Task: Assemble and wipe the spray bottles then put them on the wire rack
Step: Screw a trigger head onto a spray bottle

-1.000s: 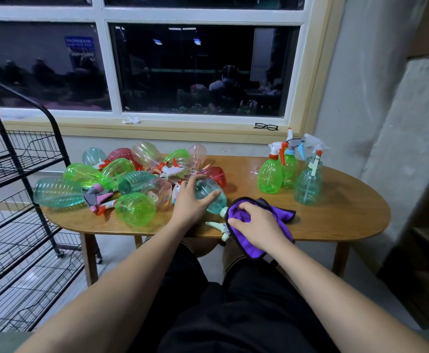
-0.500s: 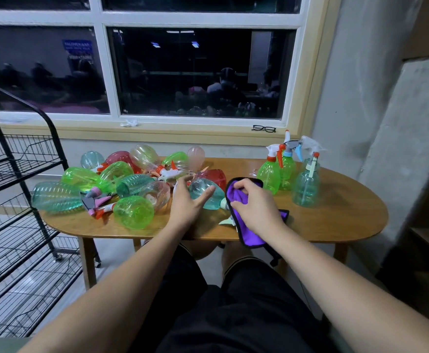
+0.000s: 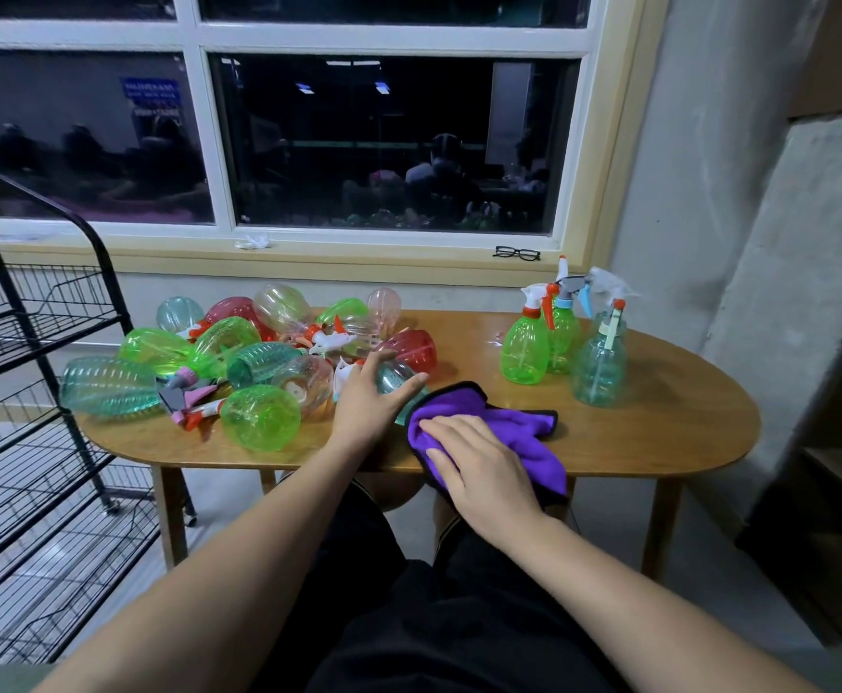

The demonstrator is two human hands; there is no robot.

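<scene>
Head view, single camera, looking down over my forearms to the surface (image 3: 659,442).

Left hand (image 3: 369,397): grasping. It lies over a teal bottle (image 3: 395,380) that rests on its side, with the fingers bent round the bottle's body and the index tip reaching its far side. The bottle's neck end is hidden under the cloth, so I cannot tell whether a spray head is fitted.

Right hand (image 3: 479,462): released, palm down, fingers nearly straight and pressing on a purple cloth (image 3: 524,427). The cloth touches the teal bottle just beside my left fingertips. It spreads out beyond my right hand, and its near edge hangs over the rim of the surface below my wrist. The thumb is out of sight.

Beyond and outward of my left hand: a pile of loose bottles (image 3: 259,362) in green, teal, red and clear pink, all lying down and touching one another. Loose spray heads (image 3: 194,397) lie among them.

Beyond my right hand, well apart from it: three assembled bottles stand upright close together, a green one (image 3: 524,350) nearest, a second green one (image 3: 564,332) behind it and a teal one (image 3: 599,367) outermost.

Far outward of my left hand: the black wire rack (image 3: 34,342) stands on the floor beside the surface.

On the windowsill, past the assembled bottles: a pair of glasses (image 3: 516,253).
</scene>
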